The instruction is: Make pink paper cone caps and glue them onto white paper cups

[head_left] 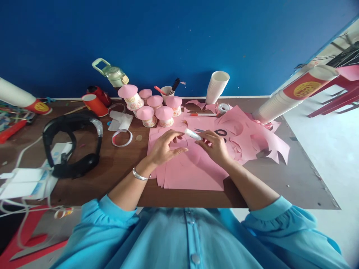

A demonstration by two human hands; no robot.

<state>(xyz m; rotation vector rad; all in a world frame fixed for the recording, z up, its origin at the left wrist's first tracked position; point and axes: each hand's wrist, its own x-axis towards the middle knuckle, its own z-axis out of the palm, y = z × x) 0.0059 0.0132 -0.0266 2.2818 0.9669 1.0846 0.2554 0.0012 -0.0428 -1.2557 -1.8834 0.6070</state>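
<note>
A short white tube that looks like a glue stick [193, 134] is pinched in the fingers of my right hand [214, 145], its far end pointing left. My left hand [167, 147], with a silver bangle at the wrist, is held just left of the tube, thumb and fingers apart and nothing in them. Below both hands lie stacked sheets of pink paper [193, 175]. Scissors [220, 132] with dark handles rest on the paper beyond my right hand, partly covered by it. Several small patterned cups with pink paper cone tops [165, 115] stand behind my left hand.
Cut pink scraps [252, 134] spread to the right, near a tall cup stack [291, 95]. Another white cup stack [217, 87], a tape roll [223, 108] and a marker [203, 114] sit behind. Left are a black headset-like band [75, 170], a power strip [52, 172] and a bottle [114, 76].
</note>
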